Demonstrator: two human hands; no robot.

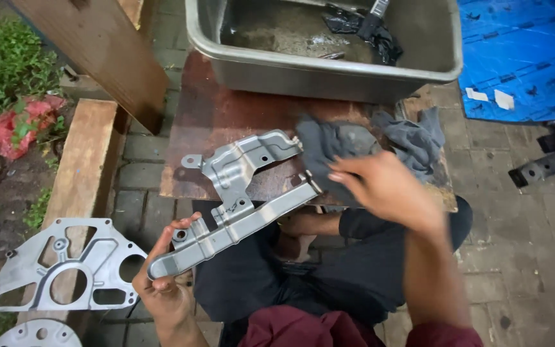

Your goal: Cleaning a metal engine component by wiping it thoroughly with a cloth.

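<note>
While the left hand [165, 286] closes its fingers round the near-left end of the metal bracket [239, 193] above the lap, the right hand [387, 189] — bunching a grey rag [332, 148] — seems best wiping in firm strokes along the far-right end, bracket held steady.

You hold a pale silver-grey stamped metal bracket [239, 199] and a dark charcoal-grey cloth rag [354, 151]. At the top of the frame the dull grey steel basin [329, 74] holds murky brown water, on a rusty reddish-brown board [220, 115]. The tarp [521, 58] at upper right is bright blue; the flat metal plate [65, 266] at lower left is matte silver.
</note>
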